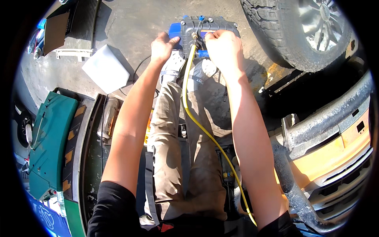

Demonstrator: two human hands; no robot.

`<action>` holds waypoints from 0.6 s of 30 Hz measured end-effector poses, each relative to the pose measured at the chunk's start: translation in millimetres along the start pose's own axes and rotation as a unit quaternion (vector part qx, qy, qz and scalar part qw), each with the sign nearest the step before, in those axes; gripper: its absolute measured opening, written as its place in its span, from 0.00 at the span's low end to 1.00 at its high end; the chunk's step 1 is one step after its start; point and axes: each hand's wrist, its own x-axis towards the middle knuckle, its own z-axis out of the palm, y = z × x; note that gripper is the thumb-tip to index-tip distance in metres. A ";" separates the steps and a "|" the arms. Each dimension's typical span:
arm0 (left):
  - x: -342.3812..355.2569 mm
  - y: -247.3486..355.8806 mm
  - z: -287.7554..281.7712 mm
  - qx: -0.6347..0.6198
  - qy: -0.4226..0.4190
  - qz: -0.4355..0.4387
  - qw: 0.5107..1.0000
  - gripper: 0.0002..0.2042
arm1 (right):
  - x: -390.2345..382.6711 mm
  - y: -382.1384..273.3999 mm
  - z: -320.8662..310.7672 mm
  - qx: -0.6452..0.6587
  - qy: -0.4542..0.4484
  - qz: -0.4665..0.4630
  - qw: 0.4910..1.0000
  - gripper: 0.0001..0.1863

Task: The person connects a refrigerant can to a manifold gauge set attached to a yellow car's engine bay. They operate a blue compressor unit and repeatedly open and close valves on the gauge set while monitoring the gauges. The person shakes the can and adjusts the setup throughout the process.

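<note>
A grey, ribbed case (190, 28) with blue ends and small knobs stands beyond my feet; I cannot tell its exact kind. My left hand (162, 48) is closed at its left blue end, the thumb lying along the blue part. Over the case's right side, my right hand (224, 49) is closed with its fingertips pinched; what they hold is hidden. A yellow hose (186, 94) joins a brass fitting (194, 36) on the case and runs back between my arms. Below the fitting, a blue-handled piece (203, 53) sticks out to the right.
A large tyre (272, 33) lies at the far right, above an orange-and-grey vehicle front with a thick tubular bar (331, 122). At left are a white block (106, 68), a finned radiator (82, 29), a green panel (53, 142) and a clear bottle (109, 118). A dark cable (136, 71) crosses the floor.
</note>
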 end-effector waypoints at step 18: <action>-128.4 91.5 -2.9 -0.374 -0.041 -0.138 0.916 0.22 | 75.7 -15.6 40.7 0.077 -0.270 0.241 0.929 0.05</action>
